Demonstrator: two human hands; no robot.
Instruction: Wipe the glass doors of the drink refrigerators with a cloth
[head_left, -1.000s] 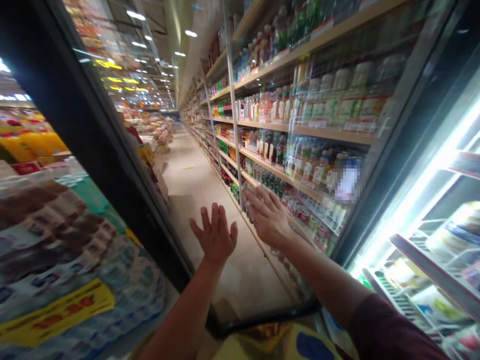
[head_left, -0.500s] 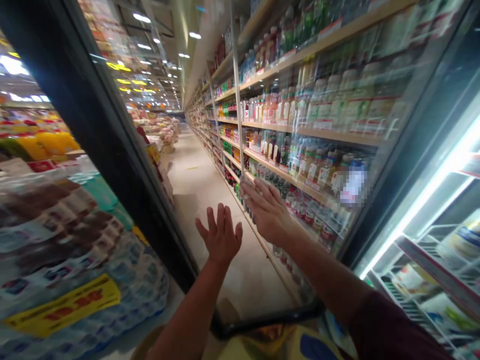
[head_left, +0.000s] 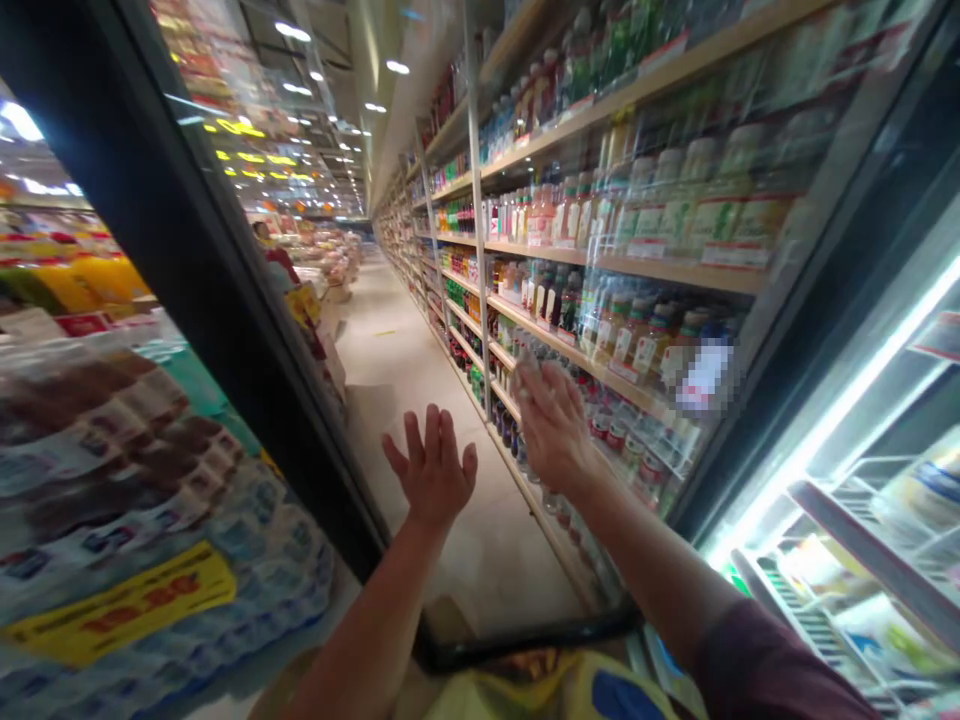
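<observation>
In front of me is a black-framed glass door [head_left: 247,300], through which I see a store aisle. My left hand [head_left: 435,465] is flat with its fingers spread, palm turned to the glass. To its right, my right hand [head_left: 553,430] is also flat and tilted, its fingers stretched out and slightly blurred. A greyish double of its fingertips looks like a reflection in the glass. I see nothing held in either hand. The door's bottom frame bar [head_left: 532,640] runs below both hands.
A lit cooler with wire shelves [head_left: 787,590] and packages stands open at the right. Bottle shelves [head_left: 637,255] line the aisle beyond the glass. Stacked shrink-wrapped packs [head_left: 150,450] with a yellow price sign [head_left: 124,600] are at the left. Yellow cloth [head_left: 555,690] shows at the bottom.
My right hand has moved to the right across the glass, and its fingers point more upward. My left hand has barely shifted. The view has moved slightly.
</observation>
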